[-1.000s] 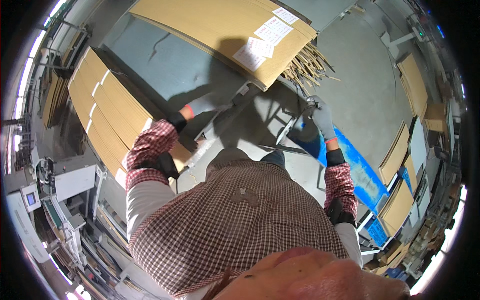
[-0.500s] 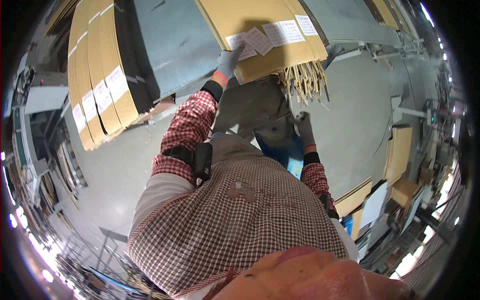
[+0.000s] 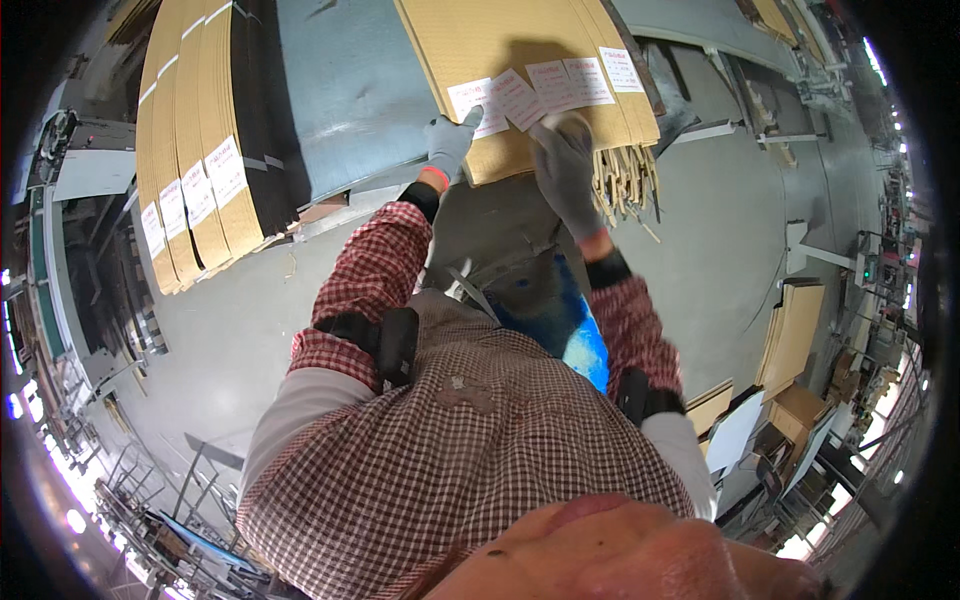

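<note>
A stack of flat brown cardboard (image 3: 470,45) lies ahead of me, with several white paper labels (image 3: 550,88) with red print in an overlapping row near its front edge. My left hand (image 3: 452,142), in a grey glove, rests at the stack's front left corner. One fingertip touches the leftmost label and its fingers look apart. My right hand (image 3: 566,175), also gloved in grey, is over the front edge, just below the tilted label. Motion smears its fingertips, so whether they pinch anything cannot be made out.
Left of a blue-grey table surface (image 3: 345,90) stand several bundles of cardboard (image 3: 190,120) with white labels on their ends. Ragged cardboard strips (image 3: 625,185) stick out under the stack's front right. More boards (image 3: 790,335) lean at the far right.
My right hand has risen from beside my body to the stack's front edge. The left hand has shifted slightly at the leftmost label.
</note>
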{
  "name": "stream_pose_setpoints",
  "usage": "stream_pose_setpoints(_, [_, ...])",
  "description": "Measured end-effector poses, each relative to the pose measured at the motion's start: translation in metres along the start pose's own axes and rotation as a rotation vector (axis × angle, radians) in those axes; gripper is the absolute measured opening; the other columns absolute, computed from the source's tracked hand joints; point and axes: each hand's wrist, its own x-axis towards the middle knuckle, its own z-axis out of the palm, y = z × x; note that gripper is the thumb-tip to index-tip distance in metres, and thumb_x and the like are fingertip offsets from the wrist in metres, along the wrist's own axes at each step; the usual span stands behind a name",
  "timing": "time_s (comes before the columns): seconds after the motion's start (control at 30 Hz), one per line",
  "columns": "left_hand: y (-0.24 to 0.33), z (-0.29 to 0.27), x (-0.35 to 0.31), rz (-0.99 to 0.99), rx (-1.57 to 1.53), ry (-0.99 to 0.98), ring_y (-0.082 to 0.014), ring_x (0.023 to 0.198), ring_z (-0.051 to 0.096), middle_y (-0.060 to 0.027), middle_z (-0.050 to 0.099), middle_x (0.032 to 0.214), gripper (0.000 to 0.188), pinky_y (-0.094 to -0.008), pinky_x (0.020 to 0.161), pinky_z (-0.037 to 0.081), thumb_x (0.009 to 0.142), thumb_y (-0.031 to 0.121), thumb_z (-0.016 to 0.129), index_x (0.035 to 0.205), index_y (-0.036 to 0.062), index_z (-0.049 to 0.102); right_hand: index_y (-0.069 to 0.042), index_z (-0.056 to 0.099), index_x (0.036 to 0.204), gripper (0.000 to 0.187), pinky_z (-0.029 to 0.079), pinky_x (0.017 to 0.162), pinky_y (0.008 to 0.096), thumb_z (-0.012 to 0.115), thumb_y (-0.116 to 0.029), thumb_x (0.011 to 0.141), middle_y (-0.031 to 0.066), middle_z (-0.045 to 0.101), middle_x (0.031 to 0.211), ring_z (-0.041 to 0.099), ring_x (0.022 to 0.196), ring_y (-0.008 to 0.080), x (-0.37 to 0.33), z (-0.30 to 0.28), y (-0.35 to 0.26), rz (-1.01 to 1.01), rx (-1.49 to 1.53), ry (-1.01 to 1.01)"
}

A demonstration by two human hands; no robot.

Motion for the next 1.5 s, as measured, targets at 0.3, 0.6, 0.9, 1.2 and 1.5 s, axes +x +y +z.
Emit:
stream_pose_setpoints(0.3, [0.008,0.009,-0.009,-0.018,-0.052,-0.04,-0.0398,0.118,0.038,-0.0311,0.039,0.126,0.106,-0.0378,0.098,0.037,0.067,0.076,0.055,0.122,-0.0135,0.041,-0.008,0.055,0.102,0.019,0.042,0.082,0.0486,0.053,-0.015,0.085,0.0136,0.063,0.087,0.06,0.084,0.0353,0.027,0.069,0.088,-0.01,-0.436,-0.219])
stream_pose_setpoints(0.6, [-0.013,0.006,0.0,0.032,-0.247,0.015,-0.0339,0.108,0.053,-0.0216,0.052,0.123,0.086,-0.0366,0.097,0.037,0.07,0.064,0.065,0.117,-0.0065,0.054,-0.006,0.055,0.096,0.035,0.046,0.053,0.032,0.068,-0.034,0.081,0.0041,0.058,0.085,0.051,0.057,0.0155,-0.082,0.063,0.003,1.339,1.287,-0.036])
stream_pose_setpoints(0.9, [0.014,-0.006,-0.02,-0.086,-0.24,-0.05,-0.0441,0.12,0.038,-0.0346,0.031,0.13,0.112,-0.0405,0.1,0.035,0.063,0.069,0.066,0.129,-0.014,0.031,-0.013,0.053,0.089,0.022,0.044,0.06,0.0277,0.068,-0.027,0.082,0.0009,0.049,0.075,0.049,0.067,0.0108,-0.09,0.106,0.041,1.313,1.707,0.084])
stream_pose_setpoints(1.2, [-0.006,0.043,-0.207,-0.298,-0.638,-0.232,-0.0278,0.104,0.054,-0.0234,0.046,0.121,0.07,-0.0369,0.086,0.049,0.081,0.044,0.066,0.122,-0.0071,0.043,-0.003,0.047,0.126,0.053,0.052,0.076,0.0355,0.059,-0.038,0.087,0.0071,0.057,0.109,0.055,0.096,0.013,-0.112,-0.048,0.0,1.109,0.815,-1.269])
stream_pose_setpoints(1.5, [-0.047,0.088,-0.23,-0.409,-0.467,-0.527,-0.0388,0.12,0.041,-0.0235,0.036,0.126,0.089,-0.0394,0.095,0.043,0.079,0.058,0.058,0.131,-0.0095,0.032,-0.003,0.048,0.126,0.066,0.055,0.068,0.0321,0.066,-0.045,0.079,0.0105,0.06,0.108,0.06,0.088,0.0179,-0.161,-0.044,0.006,0.946,0.413,-1.454])
